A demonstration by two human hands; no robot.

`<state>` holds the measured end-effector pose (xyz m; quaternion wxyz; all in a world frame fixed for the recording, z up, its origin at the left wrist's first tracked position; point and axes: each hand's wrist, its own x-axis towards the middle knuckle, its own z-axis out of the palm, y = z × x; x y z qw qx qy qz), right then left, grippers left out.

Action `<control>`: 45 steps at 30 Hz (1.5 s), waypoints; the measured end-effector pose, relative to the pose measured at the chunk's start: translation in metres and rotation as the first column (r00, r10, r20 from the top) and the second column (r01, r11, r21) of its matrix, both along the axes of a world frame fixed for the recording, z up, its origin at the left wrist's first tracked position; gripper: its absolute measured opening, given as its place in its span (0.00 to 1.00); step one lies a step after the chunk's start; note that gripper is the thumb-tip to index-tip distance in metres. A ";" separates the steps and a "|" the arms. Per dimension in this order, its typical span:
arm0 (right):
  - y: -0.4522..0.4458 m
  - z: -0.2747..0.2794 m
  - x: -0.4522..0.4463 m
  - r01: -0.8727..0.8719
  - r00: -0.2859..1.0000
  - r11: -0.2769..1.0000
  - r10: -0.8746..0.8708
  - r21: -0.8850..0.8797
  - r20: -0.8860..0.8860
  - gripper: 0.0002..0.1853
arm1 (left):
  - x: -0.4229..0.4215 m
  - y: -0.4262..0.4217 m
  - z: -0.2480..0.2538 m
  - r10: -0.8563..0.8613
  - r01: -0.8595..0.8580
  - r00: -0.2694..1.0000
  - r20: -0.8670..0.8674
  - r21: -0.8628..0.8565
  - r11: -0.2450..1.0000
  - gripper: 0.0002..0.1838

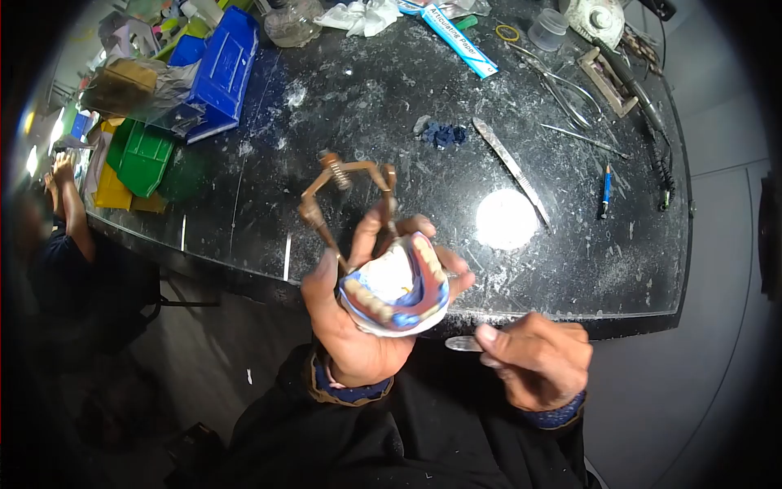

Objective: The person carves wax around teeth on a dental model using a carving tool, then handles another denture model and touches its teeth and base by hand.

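Observation:
My left hand [358, 346] is wrapped round a dental articulator, palm up, just off the table's front edge. The articulator's bronze-coloured frame [312, 213] with a spring points away from me. On it sits a white plaster cast carrying a pink wax denture [432, 293] with a horseshoe of teeth and blue patches. My right hand [542, 363] is closed on a metal spatula [462, 345], whose rounded blade points left, below and right of the cast without touching it. The fingers hide the spatula's handle.
On the black table [342, 106] lie a metal knife [511, 173], dark blue scraps [445, 134], pliers [562, 85], a blue pencil [606, 191] and an articulating paper packet [456, 39]. Blue [224, 73] and green bins [145, 159] stand left. Another person's arm [75, 196] is far left.

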<state>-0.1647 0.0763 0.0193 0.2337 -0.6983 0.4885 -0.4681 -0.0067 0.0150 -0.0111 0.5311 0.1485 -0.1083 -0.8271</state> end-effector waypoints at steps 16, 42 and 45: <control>0.001 0.028 -0.024 -0.047 0.908 0.998 0.062 0.047 -0.415 0.18 | -0.002 -0.002 0.003 -0.252 0.261 0.954 -0.161 0.042 0.964 0.37; 0.009 0.005 -0.015 -0.104 0.995 0.964 0.100 0.245 0.028 0.13 | 0.001 -0.012 -0.001 -0.239 0.240 0.970 0.040 -0.300 0.923 0.38; 0.006 0.012 -0.021 -0.019 0.995 0.995 0.029 0.096 -0.098 0.17 | -0.002 -0.012 -0.003 -0.194 0.166 0.972 -0.133 -0.197 0.966 0.33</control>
